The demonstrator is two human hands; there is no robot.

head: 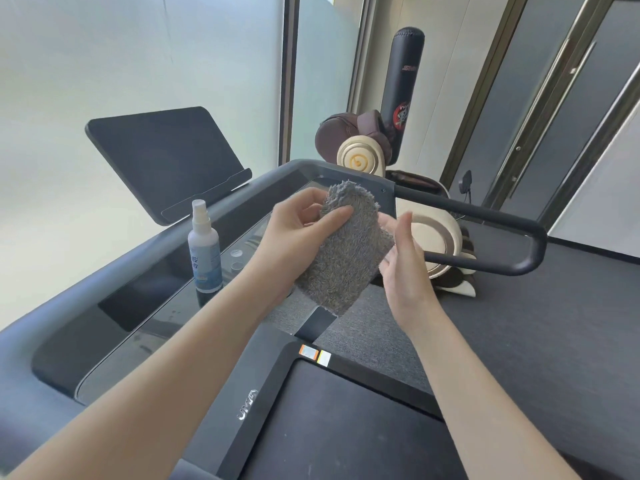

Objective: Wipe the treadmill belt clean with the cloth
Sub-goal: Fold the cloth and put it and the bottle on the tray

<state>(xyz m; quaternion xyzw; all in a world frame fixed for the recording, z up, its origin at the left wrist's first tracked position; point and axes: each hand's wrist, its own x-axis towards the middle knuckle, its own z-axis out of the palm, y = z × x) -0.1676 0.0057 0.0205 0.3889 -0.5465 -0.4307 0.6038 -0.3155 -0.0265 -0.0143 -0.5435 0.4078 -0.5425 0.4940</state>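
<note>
Grey cloth (343, 247) hangs pinched in the left hand (298, 233); the right hand (401, 258), open, flattens it, probably folding a pad before reaching the belt (346, 427).

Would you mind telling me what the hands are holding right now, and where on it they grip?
The grey cloth: the left hand pinches its upper left edge, and the right hand supports its right edge.

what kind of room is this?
Probably a home or small private gym. A treadmill with its belt and console fills the foreground, a standing punching bag is in the corner, and a massage chair sits beside it.
</note>
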